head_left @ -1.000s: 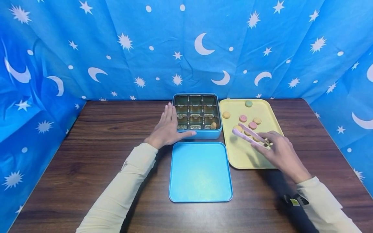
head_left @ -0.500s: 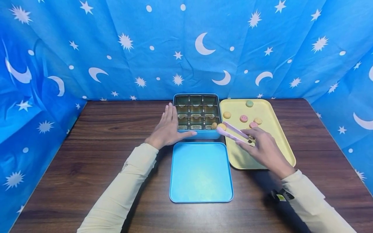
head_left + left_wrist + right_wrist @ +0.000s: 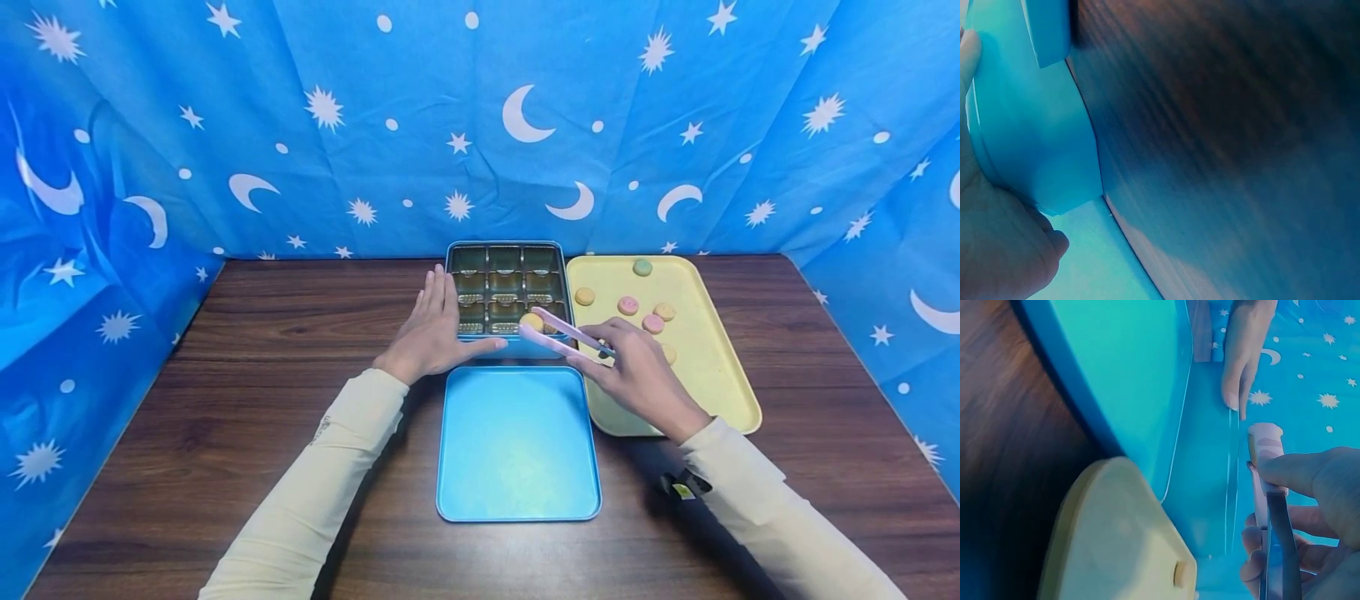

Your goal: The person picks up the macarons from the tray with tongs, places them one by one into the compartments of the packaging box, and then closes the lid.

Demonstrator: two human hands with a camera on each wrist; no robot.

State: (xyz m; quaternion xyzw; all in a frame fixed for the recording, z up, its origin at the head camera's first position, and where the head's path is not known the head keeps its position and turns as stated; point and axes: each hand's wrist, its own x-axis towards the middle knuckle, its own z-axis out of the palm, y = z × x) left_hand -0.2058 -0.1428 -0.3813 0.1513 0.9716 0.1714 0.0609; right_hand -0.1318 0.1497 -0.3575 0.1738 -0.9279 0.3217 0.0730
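Note:
My right hand (image 3: 637, 367) holds pink tongs (image 3: 566, 328), and their tips grip a yellow macaron (image 3: 532, 322). In the head view the macaron overlaps the front row of a blue square tin (image 3: 519, 350) with a gold compartment insert. The tongs hide most of the front right compartment. My left hand (image 3: 427, 329) rests against the tin's left front corner, fingers straight along the side and thumb along the front wall. The left wrist view shows the tin's wall (image 3: 1035, 131) beside that hand. The right wrist view shows the tongs (image 3: 1282, 544) between thumb and fingers.
A yellow tray (image 3: 697, 400) right of the tin carries several yellow and pink macarons and a green macaron (image 3: 642, 267). The tin's blue lid (image 3: 517, 442) lies in front of it on the dark wood table (image 3: 247, 358). A blue star-patterned curtain (image 3: 420, 100) stands behind.
My right hand has moved left with the tongs, carrying the yellow macaron from over the tray to over the tin's front row. My left hand has stayed in place.

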